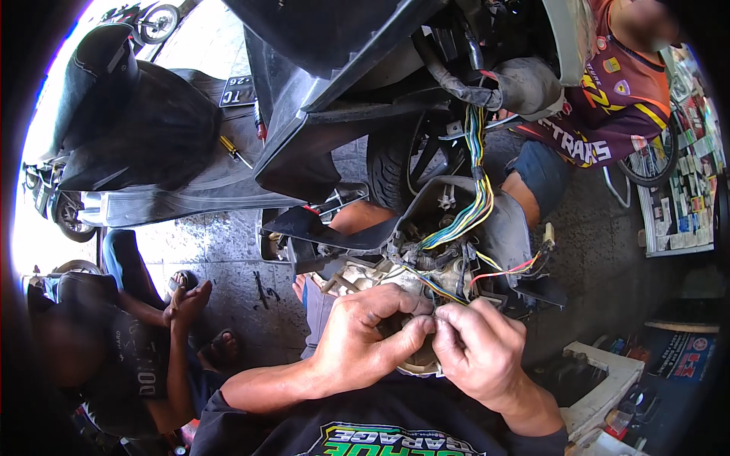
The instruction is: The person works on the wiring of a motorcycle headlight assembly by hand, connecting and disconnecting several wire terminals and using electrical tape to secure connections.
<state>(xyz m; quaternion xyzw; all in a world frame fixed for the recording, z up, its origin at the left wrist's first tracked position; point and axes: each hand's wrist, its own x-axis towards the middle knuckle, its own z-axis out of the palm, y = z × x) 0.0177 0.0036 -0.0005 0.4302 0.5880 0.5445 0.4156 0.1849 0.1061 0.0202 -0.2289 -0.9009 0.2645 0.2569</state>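
My left hand and my right hand meet at the lower middle, fingertips pinched together on a thin wire; its end is hidden by the fingers. Just beyond them is a detached scooter housing with pale plastic and metal parts inside. A thick bundle of striped coloured wires runs from it up to the scooter's dark front body. A smaller red and yellow lead ends in a pale connector at the right.
A seated person is at left, hands together; another person is at upper right. A tyre stands behind the housing. A screwdriver lies on the footboard. A parts rack and white panel are at right.
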